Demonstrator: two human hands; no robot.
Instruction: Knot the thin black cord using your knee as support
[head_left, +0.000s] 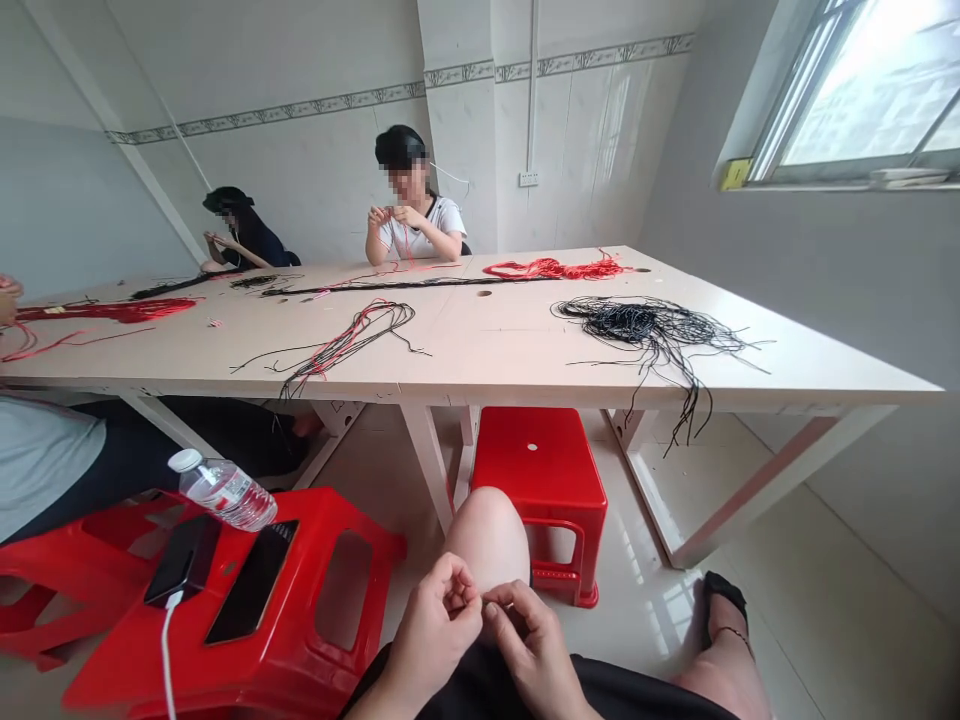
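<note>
The tabletop (465, 350) looks smooth and pale with a soft satin sheen. Along its near edge, towards the right corner, black cords (626, 322) look like fine, matt textile; red cords (555, 268) by the far edge look silkier. Below the near edge, a red stool (532, 475) is glossy moulded plastic. The floor tiles (637, 600) gleam, polished.

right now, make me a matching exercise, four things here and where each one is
1. black cord pile
2. water bottle
3. left hand
4. wall socket

A. beside the right hand
B. on the table, ends hanging over its edge
C. on the back wall
D. on a red stool

Pairs: 1-B, 2-D, 3-A, 4-C
</note>
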